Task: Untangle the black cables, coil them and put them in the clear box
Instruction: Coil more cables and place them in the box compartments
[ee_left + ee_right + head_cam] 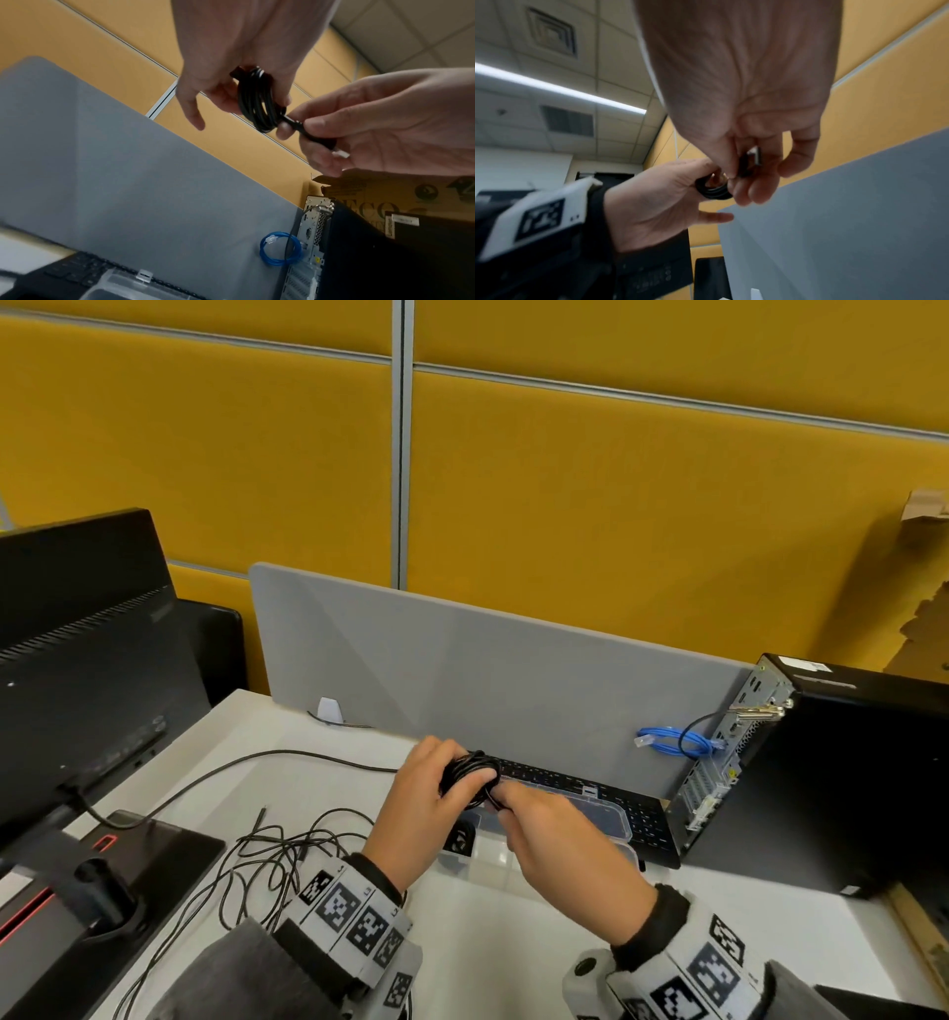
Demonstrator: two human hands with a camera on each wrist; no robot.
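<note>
My left hand grips a small coil of black cable above the clear box; the same coil shows wound in several loops in the left wrist view. My right hand pinches the coil's plug end, whose metal tip points toward my palm. In the right wrist view the coil sits between both hands. More tangled black cables lie loose on the white desk, left of my left wrist. Another coil lies inside the box.
A monitor and its base stand at left, a black computer tower at right with a blue cable beside it. A black keyboard lies behind the box, in front of a grey divider.
</note>
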